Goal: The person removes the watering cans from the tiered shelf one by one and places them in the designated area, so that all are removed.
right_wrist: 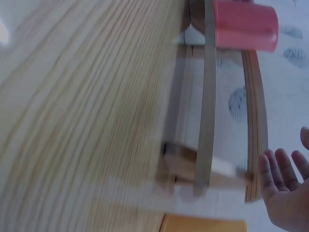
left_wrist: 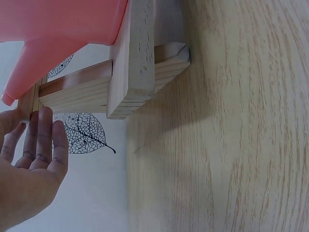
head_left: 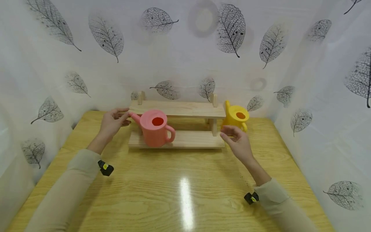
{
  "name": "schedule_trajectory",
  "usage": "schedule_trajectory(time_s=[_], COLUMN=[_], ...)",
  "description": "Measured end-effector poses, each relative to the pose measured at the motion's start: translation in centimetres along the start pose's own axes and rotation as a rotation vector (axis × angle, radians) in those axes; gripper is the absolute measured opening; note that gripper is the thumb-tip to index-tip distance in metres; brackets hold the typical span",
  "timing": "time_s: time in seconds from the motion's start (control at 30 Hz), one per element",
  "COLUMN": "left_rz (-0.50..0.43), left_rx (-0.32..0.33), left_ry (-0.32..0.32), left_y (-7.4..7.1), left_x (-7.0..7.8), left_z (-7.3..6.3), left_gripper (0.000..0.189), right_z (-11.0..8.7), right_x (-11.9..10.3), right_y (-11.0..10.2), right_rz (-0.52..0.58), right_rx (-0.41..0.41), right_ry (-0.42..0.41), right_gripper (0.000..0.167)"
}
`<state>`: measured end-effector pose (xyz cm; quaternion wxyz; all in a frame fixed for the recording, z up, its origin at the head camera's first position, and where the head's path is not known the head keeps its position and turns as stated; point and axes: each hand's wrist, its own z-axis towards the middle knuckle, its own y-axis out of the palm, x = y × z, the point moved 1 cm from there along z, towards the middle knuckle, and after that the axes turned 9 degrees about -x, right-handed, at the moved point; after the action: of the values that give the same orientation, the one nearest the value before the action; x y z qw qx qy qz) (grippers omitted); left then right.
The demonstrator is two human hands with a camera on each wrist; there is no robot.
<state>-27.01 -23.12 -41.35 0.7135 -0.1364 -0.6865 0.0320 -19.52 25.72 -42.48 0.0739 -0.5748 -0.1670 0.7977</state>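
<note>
A two-tier wooden shelf (head_left: 179, 109) stands toward the back of the table. On the left part of its lower board sits a pink watering can (head_left: 153, 132), spout to the left and handle to the right. My left hand (head_left: 113, 122) is at the left end of the upper board, its fingertips right at the board's end and close to the spout tip. At the shelf's right end is my right hand (head_left: 237, 141), fingers extended and fingertips close to the upper board in the right wrist view. Behind this hand stands a yellow watering can (head_left: 236, 116), its lower part hidden.
The wood-grain table (head_left: 150, 193) extends in front of the shelf. A white curtain (head_left: 185, 64) printed with dark leaves hangs behind and at both sides. Small black devices with yellow marks sit at both wrists.
</note>
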Motion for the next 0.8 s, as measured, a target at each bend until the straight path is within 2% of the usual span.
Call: schedule_trajectory(time_s=[0.1,0.27,0.6,0.8], left_rz=[-0.003,-0.006,0.001,0.001], left_rx=[0.009,0.008,-0.003,0.004], left_ry=[-0.005,-0.012,-0.015,-0.023], left_y=[0.0,0.0,-0.2,-0.1], left_x=[0.0,0.1,0.0,0.1], left_z=[-0.1,-0.1,-0.1,0.1], left_gripper=[0.051,0.052,0.052,0.053], right_z=[0.7,1.9,4.5,5.5], right_x=[-0.5,-1.3,-2.4,-3.3], right_y=[2.1,5.0,10.6,13.0], right_rz=[0.035,0.090,0.137,0.138], right_rx=[-0.084,-0.172,-0.292,-0.358], right_ry=[0.014,0.023,0.024,0.001], right_gripper=[0.034,0.035,0.036,0.034])
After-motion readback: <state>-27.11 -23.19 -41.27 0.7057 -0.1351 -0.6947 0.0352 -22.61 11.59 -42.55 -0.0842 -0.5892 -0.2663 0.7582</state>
